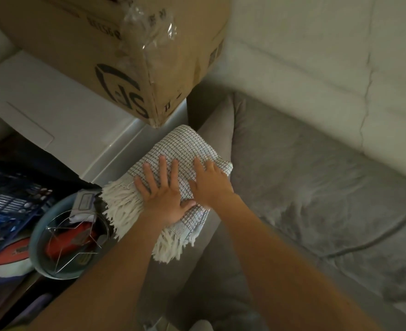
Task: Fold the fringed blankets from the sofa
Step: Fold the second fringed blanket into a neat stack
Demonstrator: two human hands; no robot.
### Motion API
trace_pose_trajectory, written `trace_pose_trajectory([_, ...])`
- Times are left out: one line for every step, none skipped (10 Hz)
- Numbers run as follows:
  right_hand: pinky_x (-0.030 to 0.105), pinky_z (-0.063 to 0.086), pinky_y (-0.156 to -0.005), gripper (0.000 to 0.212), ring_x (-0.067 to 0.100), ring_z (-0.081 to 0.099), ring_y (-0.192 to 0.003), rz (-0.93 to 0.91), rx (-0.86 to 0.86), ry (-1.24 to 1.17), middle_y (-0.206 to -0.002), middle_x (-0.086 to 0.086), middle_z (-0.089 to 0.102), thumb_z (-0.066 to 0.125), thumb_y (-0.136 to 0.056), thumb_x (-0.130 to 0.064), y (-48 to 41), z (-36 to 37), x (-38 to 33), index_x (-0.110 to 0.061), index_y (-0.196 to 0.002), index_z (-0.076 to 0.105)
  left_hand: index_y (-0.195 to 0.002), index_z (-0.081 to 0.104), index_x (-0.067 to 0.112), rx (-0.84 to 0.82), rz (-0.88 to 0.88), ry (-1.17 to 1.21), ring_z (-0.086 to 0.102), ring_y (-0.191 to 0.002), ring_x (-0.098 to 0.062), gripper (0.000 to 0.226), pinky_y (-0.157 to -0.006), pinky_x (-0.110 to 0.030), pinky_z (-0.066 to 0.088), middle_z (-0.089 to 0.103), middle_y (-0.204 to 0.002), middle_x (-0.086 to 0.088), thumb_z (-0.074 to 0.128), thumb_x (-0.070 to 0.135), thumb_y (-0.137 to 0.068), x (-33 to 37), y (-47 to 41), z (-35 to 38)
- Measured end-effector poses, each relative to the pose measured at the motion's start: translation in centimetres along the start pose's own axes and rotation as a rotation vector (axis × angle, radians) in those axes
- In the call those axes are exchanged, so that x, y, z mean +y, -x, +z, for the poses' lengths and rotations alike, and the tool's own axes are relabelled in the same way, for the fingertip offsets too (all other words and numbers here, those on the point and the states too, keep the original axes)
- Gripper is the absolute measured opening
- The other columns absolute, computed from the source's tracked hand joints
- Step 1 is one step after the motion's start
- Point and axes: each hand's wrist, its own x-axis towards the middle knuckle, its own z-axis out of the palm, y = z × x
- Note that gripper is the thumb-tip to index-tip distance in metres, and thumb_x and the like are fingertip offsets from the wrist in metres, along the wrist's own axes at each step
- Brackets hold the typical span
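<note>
A folded woven blanket (183, 146) in grey and white, with a cream fringe (123, 206) along its left and near edges, lies on the grey sofa armrest (218, 130). My left hand (163, 189) lies flat on the blanket with its fingers spread and straight. My right hand (211, 180) presses flat on the blanket just to the right, its fingers reaching toward the far right corner. Both hands touch near the wrists. Neither hand grips the cloth.
A large cardboard box (116, 51) stands on a white surface (42, 108) behind the blanket, its corner overhanging. A round bowl (42, 259) with a wire rack and a blue crate (8, 199) sit at the left. The grey sofa seat cushion (316, 187) spreads to the right.
</note>
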Motion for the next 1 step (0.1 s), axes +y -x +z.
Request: trace_pose_trajectory([0.052,0.046,-0.107,0.045,0.034,0.056,-0.127,0.003,0.103,0.032,-0.136,0.014,0.058,0.038,-0.107,-0.041,2.65,-2.39,0.03,-0.015,-0.142,0.051,-0.163,-0.027,0.029,0.111,-0.065,0.028,-0.033,-0.152,-0.052,0.12,-0.117,-0.074,-0.015,-0.042,-0.167,-0.006,0.06,0.072,-0.092,1.89,1.18,-1.12])
